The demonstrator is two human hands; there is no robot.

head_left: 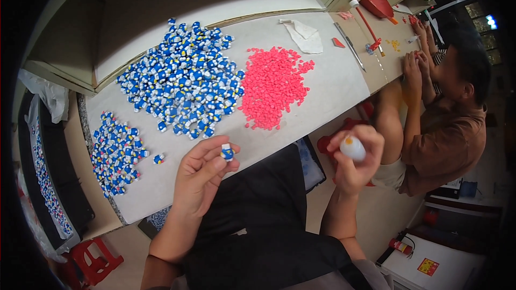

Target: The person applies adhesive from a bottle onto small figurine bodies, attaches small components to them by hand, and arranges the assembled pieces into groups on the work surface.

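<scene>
My left hand is pinching a small blue-and-white figure between thumb and fingertips, just this side of the tabletop edge. My right hand is curling closed around a small white bottle, off the tabletop's near edge. Farther in, blue-and-white figures are lying in a small pile and a large pile, with pink pieces beside the latter.

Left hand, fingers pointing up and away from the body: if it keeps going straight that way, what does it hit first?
Likely the large pile of blue-and-white pieces on the white table. The left hand holds one such piece over the table's near edge; its height above the surface is unclear, so it might pass over the pile.
</scene>
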